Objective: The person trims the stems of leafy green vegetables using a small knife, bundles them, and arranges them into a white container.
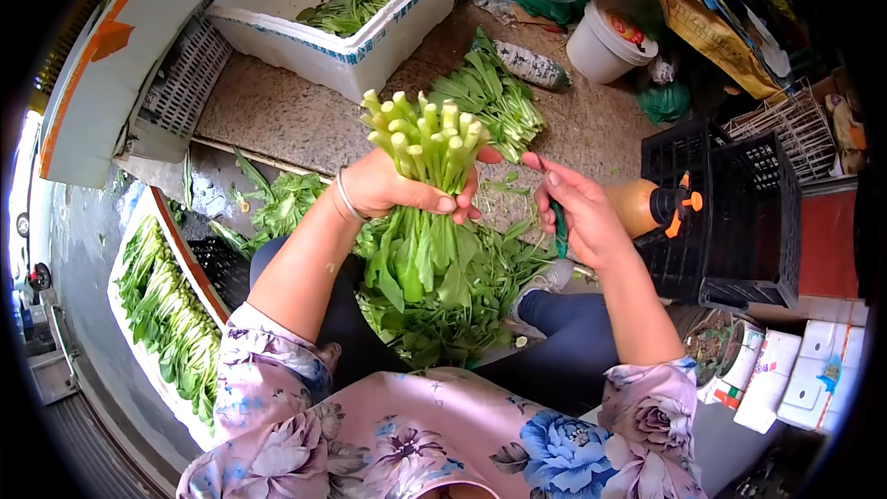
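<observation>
Speckled brown slab spans the background, with wet grey floor off to its left. Toward the slab's far left corner stands a white foam box with greens inside; near its far right corner sits a white bucket, and between them lies a loose pile of leafy stalks. An orange spray bottle is beside a black crate along the right edge.

Left hand is wrapped tightly about a bunch of greens, thumb across the front and fingers curled round the right side. Right hand is partly curled, thumb and forefinger pinched together just right of the bunch, with a small green item held at its fingers; what that item is, I cannot tell.

The bunch is held up at the slab's near edge, as seen from above. Its long axis runs away from the body: pale cut ends point toward the slab's far edge, leaves hang back toward the lap, above a heap of leaves.
</observation>
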The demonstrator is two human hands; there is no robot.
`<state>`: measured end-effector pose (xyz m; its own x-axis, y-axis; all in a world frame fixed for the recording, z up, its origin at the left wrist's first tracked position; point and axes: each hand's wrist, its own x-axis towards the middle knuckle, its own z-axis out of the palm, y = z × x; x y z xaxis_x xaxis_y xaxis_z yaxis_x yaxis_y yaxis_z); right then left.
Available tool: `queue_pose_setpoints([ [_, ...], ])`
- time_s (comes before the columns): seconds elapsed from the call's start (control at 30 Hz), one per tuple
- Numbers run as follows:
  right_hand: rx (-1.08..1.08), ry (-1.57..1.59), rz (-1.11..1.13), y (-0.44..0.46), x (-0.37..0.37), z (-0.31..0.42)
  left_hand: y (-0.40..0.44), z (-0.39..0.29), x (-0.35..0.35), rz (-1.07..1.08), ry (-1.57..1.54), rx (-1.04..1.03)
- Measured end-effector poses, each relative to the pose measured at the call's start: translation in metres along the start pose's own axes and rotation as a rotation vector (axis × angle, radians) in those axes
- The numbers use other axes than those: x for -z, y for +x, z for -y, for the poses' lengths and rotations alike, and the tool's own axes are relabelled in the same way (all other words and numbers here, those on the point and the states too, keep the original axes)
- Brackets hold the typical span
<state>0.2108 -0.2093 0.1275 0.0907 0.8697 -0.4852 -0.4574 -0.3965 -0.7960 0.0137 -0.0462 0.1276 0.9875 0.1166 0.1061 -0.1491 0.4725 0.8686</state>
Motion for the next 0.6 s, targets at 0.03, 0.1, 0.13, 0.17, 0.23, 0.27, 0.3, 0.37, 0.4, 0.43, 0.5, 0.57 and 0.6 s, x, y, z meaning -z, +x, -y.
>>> queue_pose_setpoints([
  [0.03, 0.157, -0.096, -0.005, -0.009, -0.010, 0.000, -0.001, 0.000, 0.000, -0.015, 0.016, 0.027],
  [0.1, 0.309, -0.179, -0.006, -0.017, -0.030, 0.007, -0.002, 0.001, 0.001, -0.001, 0.006, 0.042],
  [0.13, 0.457, -0.305, 0.005, -0.021, -0.040, 0.010, -0.002, 0.002, 0.001, 0.015, -0.007, 0.049],
  [0.17, 0.605, -0.435, 0.013, -0.024, -0.048, 0.011, -0.002, 0.005, 0.002, 0.026, -0.038, 0.061],
  [0.23, 0.646, -0.426, 0.046, -0.024, -0.053, 0.011, 0.001, 0.007, 0.000, 0.051, -0.073, 0.090],
  [0.27, 0.672, -0.442, 0.074, -0.024, -0.054, 0.012, 0.002, 0.009, -0.001, 0.076, -0.108, 0.111],
  [0.3, 0.698, -0.458, 0.103, -0.024, -0.055, 0.013, 0.004, 0.012, -0.001, 0.062, -0.106, 0.134],
  [0.37, 0.711, -0.472, 0.090, -0.019, -0.055, 0.010, 0.004, 0.016, 0.001, 0.046, -0.078, 0.160],
  [0.4, 0.729, -0.491, 0.080, -0.017, -0.054, 0.010, 0.005, 0.018, 0.002, 0.030, -0.044, 0.180],
  [0.43, 0.736, -0.492, 0.063, -0.015, -0.053, 0.010, 0.006, 0.020, 0.003, 0.050, -0.041, 0.166],
  [0.5, 0.763, -0.507, 0.051, -0.012, -0.048, 0.009, 0.008, 0.020, 0.001, 0.045, -0.057, 0.162],
  [0.57, 0.789, -0.530, 0.044, -0.012, -0.045, 0.009, 0.010, 0.018, -0.003, 0.039, -0.076, 0.149],
  [0.6, 0.819, -0.535, -0.001, -0.013, -0.044, 0.008, 0.012, 0.016, -0.004, 0.033, -0.091, 0.113],
])
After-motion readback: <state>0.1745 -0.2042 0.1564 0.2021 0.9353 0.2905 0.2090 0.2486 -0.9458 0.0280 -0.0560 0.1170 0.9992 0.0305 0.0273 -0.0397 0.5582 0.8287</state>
